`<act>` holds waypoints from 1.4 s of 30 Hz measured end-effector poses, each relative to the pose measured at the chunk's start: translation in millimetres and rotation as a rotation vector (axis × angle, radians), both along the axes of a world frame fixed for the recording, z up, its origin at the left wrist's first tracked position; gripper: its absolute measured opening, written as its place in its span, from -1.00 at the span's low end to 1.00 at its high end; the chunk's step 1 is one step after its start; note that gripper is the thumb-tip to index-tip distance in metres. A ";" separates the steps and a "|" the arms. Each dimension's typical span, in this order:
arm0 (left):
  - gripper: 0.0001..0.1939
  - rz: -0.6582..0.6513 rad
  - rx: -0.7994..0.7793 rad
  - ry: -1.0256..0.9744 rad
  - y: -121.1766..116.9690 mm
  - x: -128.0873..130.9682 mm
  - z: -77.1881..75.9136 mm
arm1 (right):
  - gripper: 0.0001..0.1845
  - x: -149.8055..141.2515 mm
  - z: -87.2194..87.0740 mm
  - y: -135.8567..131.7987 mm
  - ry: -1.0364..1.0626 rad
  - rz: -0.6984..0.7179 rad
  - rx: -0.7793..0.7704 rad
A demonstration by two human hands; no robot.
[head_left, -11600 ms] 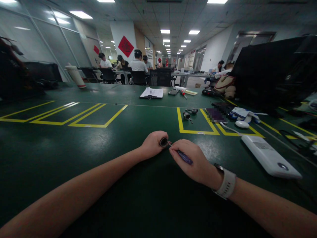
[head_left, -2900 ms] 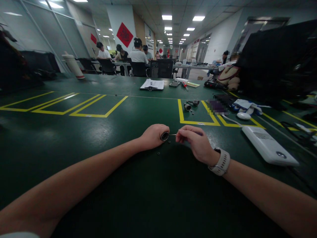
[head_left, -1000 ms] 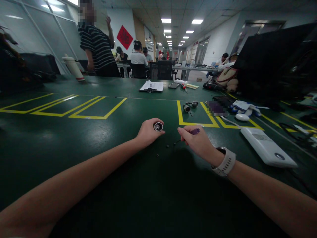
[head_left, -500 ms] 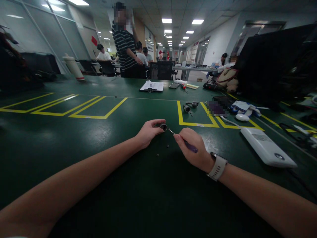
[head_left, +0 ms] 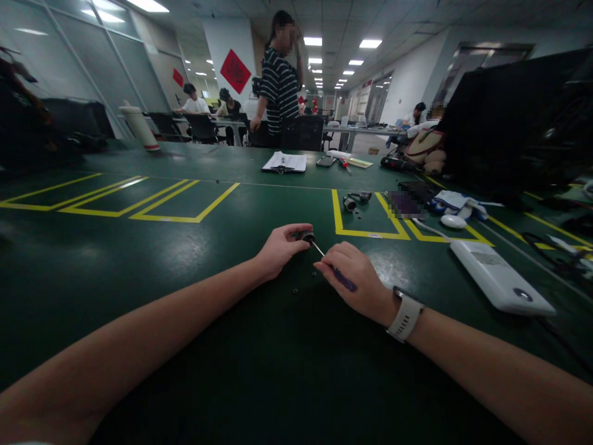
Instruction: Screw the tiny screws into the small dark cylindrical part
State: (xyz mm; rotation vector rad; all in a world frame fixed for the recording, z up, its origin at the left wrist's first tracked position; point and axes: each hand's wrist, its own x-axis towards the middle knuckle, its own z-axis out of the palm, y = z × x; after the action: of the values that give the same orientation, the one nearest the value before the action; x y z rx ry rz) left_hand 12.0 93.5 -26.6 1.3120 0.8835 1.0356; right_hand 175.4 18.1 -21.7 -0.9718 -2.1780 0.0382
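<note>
The right hand (head_left: 349, 275) is closed in a pencil-like grip round a screwdriver-like tool (head_left: 345, 281) with a translucent-looking purple handle; its thin metal shaft runs to the mouth of a dark, round metal fitting (head_left: 306, 237). The left hand (head_left: 281, 250) is half curled, thumb and forefinger pinching that fitting just above the surface (head_left: 259, 358); its fingers hide the far part, and whether the shaft's tip is inside cannot be told. Two tiny rings (head_left: 295, 290) lie below the hands, too small to make out well. A pale perforated strap holds a watch (head_left: 405, 315) on the right wrist. Farther off, yellow tape (head_left: 352, 233) bears a small white label (head_left: 375, 235), unreadable; between its strips sit two ribbed metal parts (head_left: 350, 203). A smooth white oblong device (head_left: 500, 278) lies to the right, and beyond, on the pillar, hangs a red diamond poster (head_left: 235, 71), its writing illegible
</note>
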 end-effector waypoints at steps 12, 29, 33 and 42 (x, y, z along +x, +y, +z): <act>-0.65 0.014 0.059 0.076 -3.5 0.0 0.0 | -0.80 -4.3 1.5 0.5 -0.100 -0.033 -0.017; -0.67 0.017 0.110 0.103 -5.8 1.0 -0.9 | -0.79 -4.3 0.7 -0.3 -0.127 -0.042 -0.004; -0.70 0.005 0.111 0.118 -8.3 1.7 1.9 | -0.80 -4.6 1.2 -1.4 -0.126 -0.044 -0.014; -0.75 0.041 0.084 0.125 -10.8 4.1 4.4 | -0.80 -5.9 0.4 -1.9 -0.121 -0.042 -0.003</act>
State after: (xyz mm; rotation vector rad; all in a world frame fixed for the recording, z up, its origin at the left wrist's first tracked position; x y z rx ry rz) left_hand 16.1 82.8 -22.2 1.4468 0.9734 1.0404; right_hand 169.5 16.2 -21.3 -1.0451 -2.2670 -0.0385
